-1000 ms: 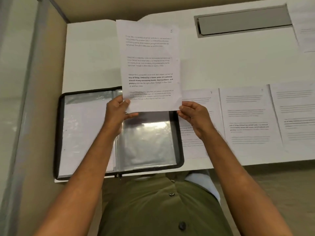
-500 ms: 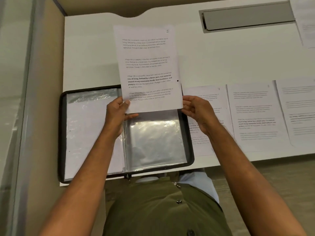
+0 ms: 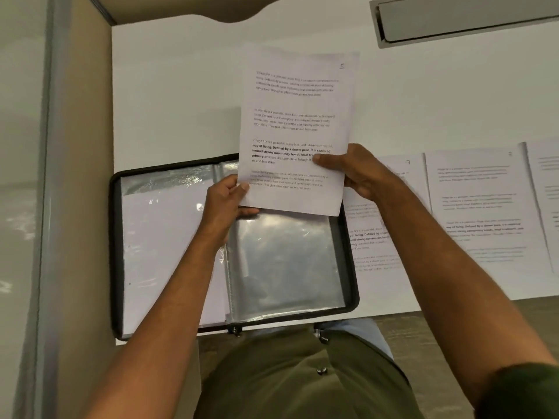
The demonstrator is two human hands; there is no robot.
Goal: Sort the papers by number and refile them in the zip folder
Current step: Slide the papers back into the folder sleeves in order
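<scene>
While my left hand (image 3: 225, 204) pinches the lower left corner of the sheet (image 3: 295, 131) marked 5 and my right hand (image 3: 357, 172) grips its right edge with the thumb on the print, I judge I am mid-filing, the page held just above the open zip folder (image 3: 121, 252). Next, I reckon, its bottom edge must be lined up with the mouth of the clear sleeve (image 3: 284, 264) below my grip and slid down without buckling. Beyond my right grip more numbered papers (image 3: 475, 207) lie side by side on the white bench (image 3: 175, 95), with a grey slot (image 3: 465, 19) farther off and a tan partition (image 3: 81, 176) past my left.
</scene>
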